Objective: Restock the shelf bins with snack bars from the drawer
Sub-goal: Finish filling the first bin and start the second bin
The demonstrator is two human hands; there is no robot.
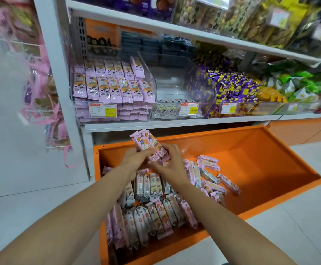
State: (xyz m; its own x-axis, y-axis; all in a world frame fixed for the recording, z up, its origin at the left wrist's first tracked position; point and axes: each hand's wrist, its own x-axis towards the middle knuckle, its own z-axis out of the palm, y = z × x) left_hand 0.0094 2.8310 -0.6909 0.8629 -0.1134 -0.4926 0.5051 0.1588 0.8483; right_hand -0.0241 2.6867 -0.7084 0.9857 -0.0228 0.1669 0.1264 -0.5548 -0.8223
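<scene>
An orange drawer stands pulled out below the shelf, with many pink and grey snack bars lying in its left half. Above the drawer, my left hand and my right hand together hold a small bundle of pink snack bars, tilted up to the left. On the shelf, the left clear bin is packed with rows of pink bars. The middle clear bin holds only a few grey bars at its front.
Purple and yellow packets fill the bin to the right, with green and orange bags beyond. Jars and bags line the upper shelf. Pink ribboned packets hang on hooks at the left end panel. White floor tiles surround the drawer.
</scene>
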